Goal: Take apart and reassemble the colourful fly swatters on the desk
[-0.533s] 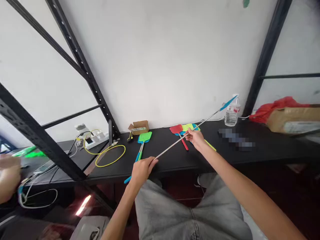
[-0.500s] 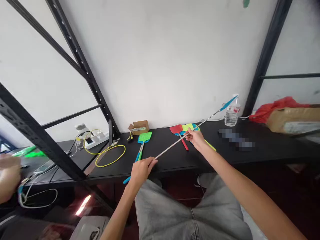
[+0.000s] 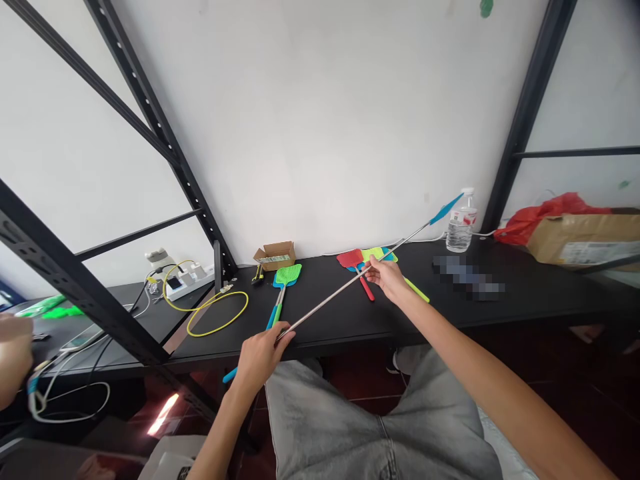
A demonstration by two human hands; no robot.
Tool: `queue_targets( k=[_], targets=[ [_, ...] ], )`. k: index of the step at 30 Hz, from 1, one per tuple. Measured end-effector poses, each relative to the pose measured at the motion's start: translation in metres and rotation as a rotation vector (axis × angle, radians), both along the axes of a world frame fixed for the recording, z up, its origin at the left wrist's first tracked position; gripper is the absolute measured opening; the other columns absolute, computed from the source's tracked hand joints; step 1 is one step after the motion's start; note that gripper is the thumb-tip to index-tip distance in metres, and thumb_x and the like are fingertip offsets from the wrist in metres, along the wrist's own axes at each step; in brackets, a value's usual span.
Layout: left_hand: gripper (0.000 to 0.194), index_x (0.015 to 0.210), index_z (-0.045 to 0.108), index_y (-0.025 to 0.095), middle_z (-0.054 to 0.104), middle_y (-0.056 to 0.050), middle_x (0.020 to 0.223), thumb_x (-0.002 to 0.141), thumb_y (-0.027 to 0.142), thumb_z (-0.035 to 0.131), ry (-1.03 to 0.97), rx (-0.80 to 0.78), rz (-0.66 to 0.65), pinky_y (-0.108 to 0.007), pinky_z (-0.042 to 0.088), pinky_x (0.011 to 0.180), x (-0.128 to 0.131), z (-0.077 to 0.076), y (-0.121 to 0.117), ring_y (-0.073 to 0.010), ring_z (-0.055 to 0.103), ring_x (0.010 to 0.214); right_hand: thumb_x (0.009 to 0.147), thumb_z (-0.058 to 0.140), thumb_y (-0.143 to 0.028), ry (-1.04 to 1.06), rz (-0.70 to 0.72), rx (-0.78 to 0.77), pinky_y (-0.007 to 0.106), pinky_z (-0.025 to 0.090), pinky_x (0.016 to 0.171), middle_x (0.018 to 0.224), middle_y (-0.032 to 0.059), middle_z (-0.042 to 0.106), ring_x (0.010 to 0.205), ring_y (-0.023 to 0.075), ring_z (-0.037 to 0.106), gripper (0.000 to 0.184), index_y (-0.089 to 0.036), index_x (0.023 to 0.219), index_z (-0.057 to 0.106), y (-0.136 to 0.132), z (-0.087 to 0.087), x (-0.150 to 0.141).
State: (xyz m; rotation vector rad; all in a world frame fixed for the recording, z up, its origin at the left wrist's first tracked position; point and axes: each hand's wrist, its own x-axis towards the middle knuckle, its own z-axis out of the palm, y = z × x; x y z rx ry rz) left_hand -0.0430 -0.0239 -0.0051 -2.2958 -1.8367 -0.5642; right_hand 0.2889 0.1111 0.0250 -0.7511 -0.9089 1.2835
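A blue fly swatter with a long thin metal rod slants across the front of the black tabletop, held in both hands. My left hand is closed round its lower part, and the blue handle end sticks out below. Farther up, my right hand pinches the rod near its middle. Behind my right hand lie a red fly swatter and a yellow-green fly swatter, with blue ones partly hidden beneath. Beyond my left hand, a green fly swatter overlaps another blue one.
A small open cardboard box and a clear water bottle stand by the wall. A yellow cable coils near a power strip. At right is a larger carton. Black shelf posts flank the table. Another person's hand shows at far left.
My left hand has moved left and toward me with the swatter's handle, so the rod spans farther between my hands. The swatter's head has shifted slightly left in view.
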Motion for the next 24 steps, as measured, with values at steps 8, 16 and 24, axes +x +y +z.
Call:
queue_targets(
  k=[8, 16, 24],
  targets=[
    [0.03, 0.101, 0.059, 0.027, 0.072, 0.002, 0.089, 0.099, 0.046, 0.037, -0.021, 0.05, 0.009, -0.02, 0.04, 0.063, -0.06, -0.017, -0.035, -0.0156, 0.069, 0.079, 0.089, 0.065, -0.033, 0.11, -0.035, -0.06, 0.02, 0.054, 0.05, 0.07, 0.0065, 0.071, 0.054, 0.0108, 0.062, 0.022, -0.016, 0.075, 0.067, 0.002, 0.002, 0.025],
    [0.035, 0.096, 0.065, 0.028, 0.074, 0.002, 0.091, 0.097, 0.048, 0.038, -0.017, 0.071, 0.104, -0.018, 0.046, 0.061, -0.098, -0.027, -0.065, -0.0147, 0.069, 0.075, 0.091, 0.062, -0.027, 0.17, 0.032, -0.1, 0.021, 0.054, 0.053, 0.075, 0.0064, 0.072, 0.057, 0.0112, 0.063, 0.018, -0.016, 0.079, 0.068, -0.004, -0.006, 0.017],
    [0.034, 0.099, 0.065, 0.03, 0.075, 0.004, 0.094, 0.087, 0.059, 0.052, -0.096, 0.051, 0.161, -0.018, 0.052, 0.063, -0.15, -0.051, -0.09, -0.0154, 0.071, 0.075, 0.096, 0.053, -0.033, 0.353, -0.004, -0.223, 0.02, 0.053, 0.048, 0.075, 0.0054, 0.071, 0.054, 0.0105, 0.06, 0.023, -0.018, 0.084, 0.066, -0.004, -0.002, 0.022]
  ],
)
